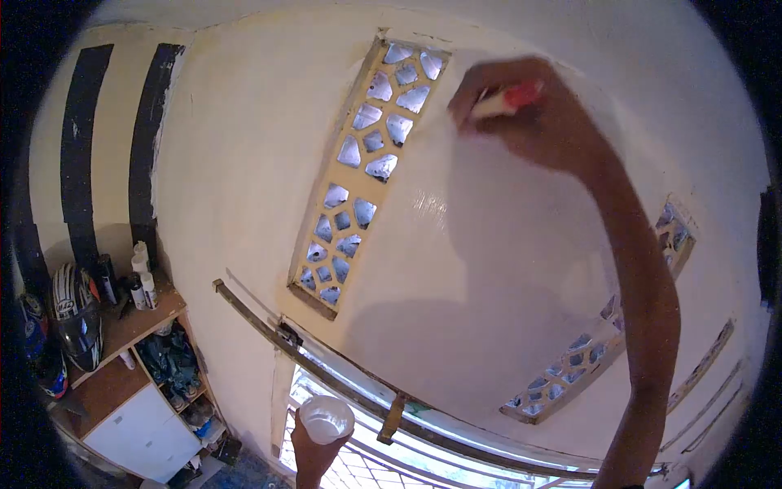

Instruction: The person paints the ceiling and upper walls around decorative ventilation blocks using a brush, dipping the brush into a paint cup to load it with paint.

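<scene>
High on the cream wall (244, 163), my right hand (550, 122) is closed around a paintbrush (511, 99) showing red and cream parts. Motion blurs it somewhat, and the fingers hide the bristles. A shiny, wet-looking streak (430, 205) marks the wall below and left of that hand. Down at the bottom, my left hand (312, 450) grips a white plastic cup (326, 420) with its open top facing me. Something pale and whitish lies inside the cup.
A patterned vent block (349, 167) is set in the wall left of my right hand, with another (558, 375) at lower right. A curtain rod (326, 371) crosses above a bright barred window (383, 469). At left, a cabinet (142, 440) bears helmets (77, 318) and bottles (145, 281).
</scene>
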